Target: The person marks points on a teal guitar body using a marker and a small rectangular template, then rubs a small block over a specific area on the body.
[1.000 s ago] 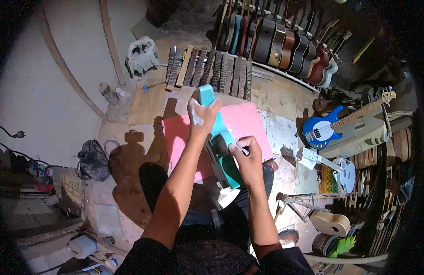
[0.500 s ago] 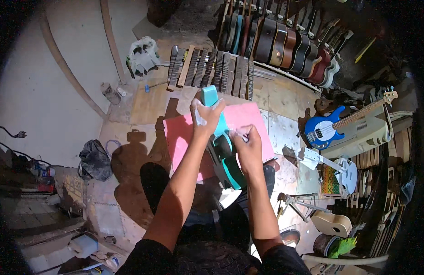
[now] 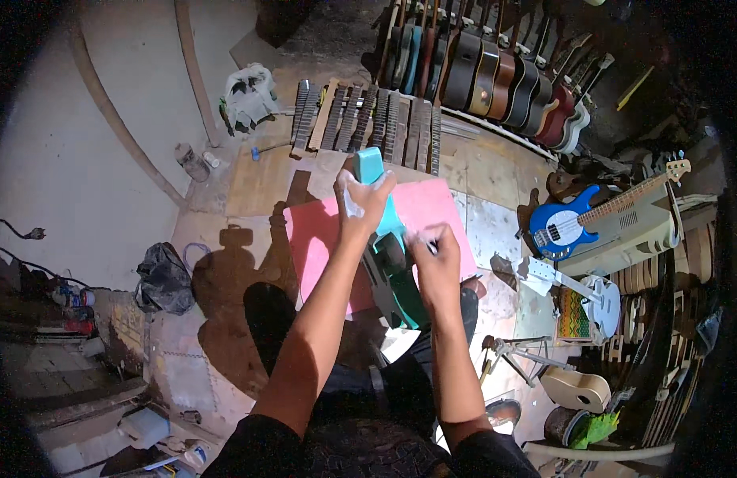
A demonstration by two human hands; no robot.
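A turquoise guitar body with a narrow squared-off upper end slants down toward my lap, its wide lower part mostly in shadow. My left hand, smeared with white on the thumb side, is wrapped round the narrow part just below the end. My right hand is closed in a pinch beside the curved edge on the right. Something small and dark shows between its fingers, too little of it to name. Under the piece lies a pink sheet on the floor.
Several fretted necks lie in a row ahead. Guitars stand on a rack beyond them. At the right are a blue bass, a metal stand and a small pale guitar body. A black bag sits left.
My right hand has shifted slightly along the edge of the turquoise guitar body, its fingers a little blurred. The body's upper end has tilted slightly rightward; my left hand keeps its grip.
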